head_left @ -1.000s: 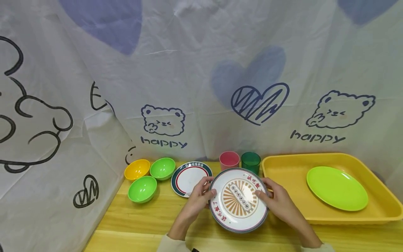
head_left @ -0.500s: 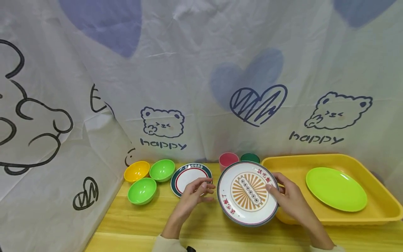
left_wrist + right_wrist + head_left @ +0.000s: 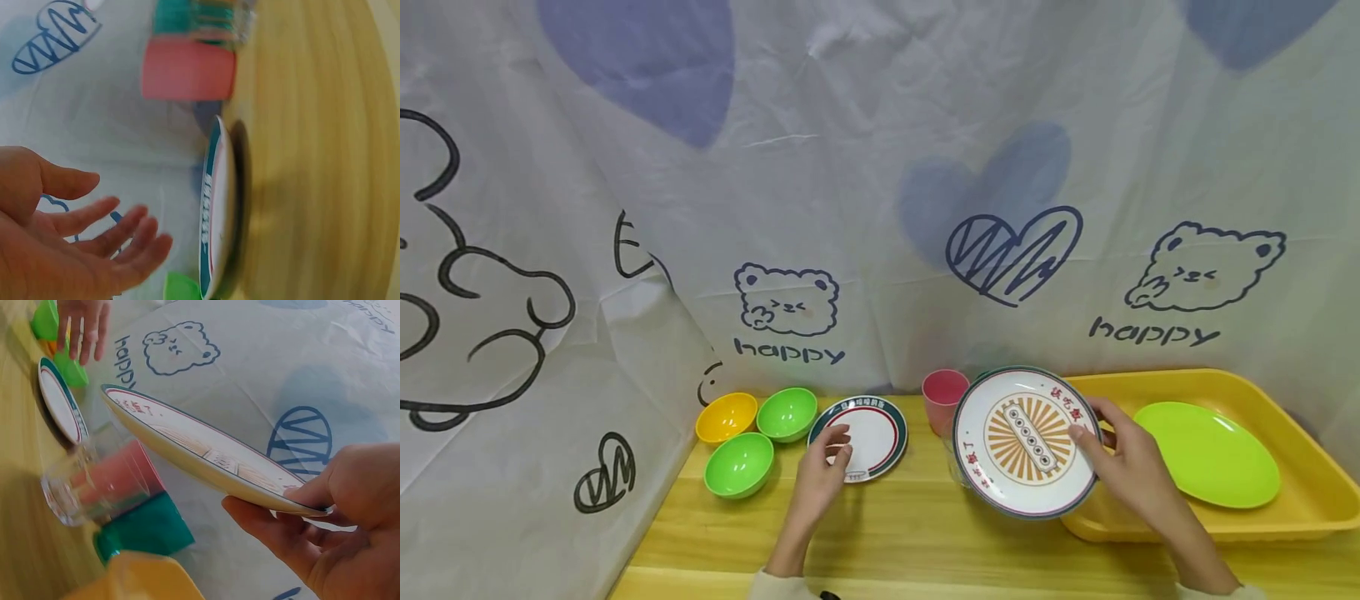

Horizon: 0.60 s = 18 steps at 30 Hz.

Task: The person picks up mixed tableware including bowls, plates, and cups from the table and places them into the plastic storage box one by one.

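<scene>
My right hand (image 3: 1138,467) pinches the right edge of a white plate (image 3: 1028,442) with an orange sunburst print and red lettering. In the right wrist view the thumb lies on the plate's top face and the fingers are underneath; the plate (image 3: 206,450) is tilted and raised above the table. My left hand (image 3: 822,471) holds nothing, its fingers loosely bent, close over a second plate (image 3: 880,442) with a green rim and red ring. In the left wrist view that plate (image 3: 215,212) lies on the table beyond the left hand (image 3: 75,231).
At the left stand an orange bowl (image 3: 727,418) and two green bowls (image 3: 739,467). A pink cup (image 3: 943,398), a green cup (image 3: 147,528) and a clear glass (image 3: 94,475) are behind the raised plate. A yellow tray (image 3: 1150,529) on the right holds a lime plate (image 3: 1210,454).
Both hands held the sunburst plate a second ago. The left hand has let go and moved left over the green-rimmed plate; the right hand has carried the sunburst plate right, toward the tray.
</scene>
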Available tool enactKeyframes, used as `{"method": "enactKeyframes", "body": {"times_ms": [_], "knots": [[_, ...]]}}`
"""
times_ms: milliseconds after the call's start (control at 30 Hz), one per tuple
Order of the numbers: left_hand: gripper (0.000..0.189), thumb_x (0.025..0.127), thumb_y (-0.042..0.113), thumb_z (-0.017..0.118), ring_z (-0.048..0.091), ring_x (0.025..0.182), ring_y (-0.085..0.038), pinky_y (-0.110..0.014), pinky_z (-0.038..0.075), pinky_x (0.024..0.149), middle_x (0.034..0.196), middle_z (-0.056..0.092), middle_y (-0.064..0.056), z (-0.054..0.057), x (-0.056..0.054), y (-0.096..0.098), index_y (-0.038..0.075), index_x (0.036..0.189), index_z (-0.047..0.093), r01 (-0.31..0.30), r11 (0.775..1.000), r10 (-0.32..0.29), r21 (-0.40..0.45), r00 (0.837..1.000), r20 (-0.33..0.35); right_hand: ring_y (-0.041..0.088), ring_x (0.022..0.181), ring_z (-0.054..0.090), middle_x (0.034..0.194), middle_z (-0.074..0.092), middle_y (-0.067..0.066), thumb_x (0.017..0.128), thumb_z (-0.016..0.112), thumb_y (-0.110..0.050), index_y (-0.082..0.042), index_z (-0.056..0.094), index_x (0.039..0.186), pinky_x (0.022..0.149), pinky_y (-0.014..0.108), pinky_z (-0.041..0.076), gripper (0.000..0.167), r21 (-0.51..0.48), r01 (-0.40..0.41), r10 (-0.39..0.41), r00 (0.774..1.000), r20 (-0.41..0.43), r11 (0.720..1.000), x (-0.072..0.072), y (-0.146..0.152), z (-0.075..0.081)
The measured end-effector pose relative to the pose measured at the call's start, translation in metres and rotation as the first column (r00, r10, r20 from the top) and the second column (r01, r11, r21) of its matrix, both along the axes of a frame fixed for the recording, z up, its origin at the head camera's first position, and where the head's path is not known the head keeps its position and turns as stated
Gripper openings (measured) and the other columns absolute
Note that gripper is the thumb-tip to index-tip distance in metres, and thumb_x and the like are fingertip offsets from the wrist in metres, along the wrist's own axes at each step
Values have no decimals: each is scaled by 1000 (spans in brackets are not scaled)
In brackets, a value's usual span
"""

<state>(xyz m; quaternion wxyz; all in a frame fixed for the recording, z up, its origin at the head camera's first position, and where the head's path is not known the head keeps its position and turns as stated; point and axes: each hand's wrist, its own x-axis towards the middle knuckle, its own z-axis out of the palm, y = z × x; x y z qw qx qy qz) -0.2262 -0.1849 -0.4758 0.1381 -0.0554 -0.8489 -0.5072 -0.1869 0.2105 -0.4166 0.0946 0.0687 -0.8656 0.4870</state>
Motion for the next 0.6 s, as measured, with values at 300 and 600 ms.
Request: {"method": "enactKeyframes", "body": {"times_ms": [300,600], "knots": [[37,90,-5,66,57,108,-48,-59,48,96,119,58,-33,-11,-8,-10,-13,126,60,-123,970,114,-212,992,-53,54,110,62,130,58,33,104,61,-19,8,49,139,73,39,63,45,159,94,-72,987,-141,983,-3,31,8],[47,88,-4,69,48,121,-53,-63,41,106,129,50,-37,-18,-14,-15,-15,132,56,-192,949,195,-249,981,-14,44,97,62,122,61,32,101,65,-12,11,51,137,68,27,56,45,295,193,-137,970,-201,936,-12,66,10]]}}
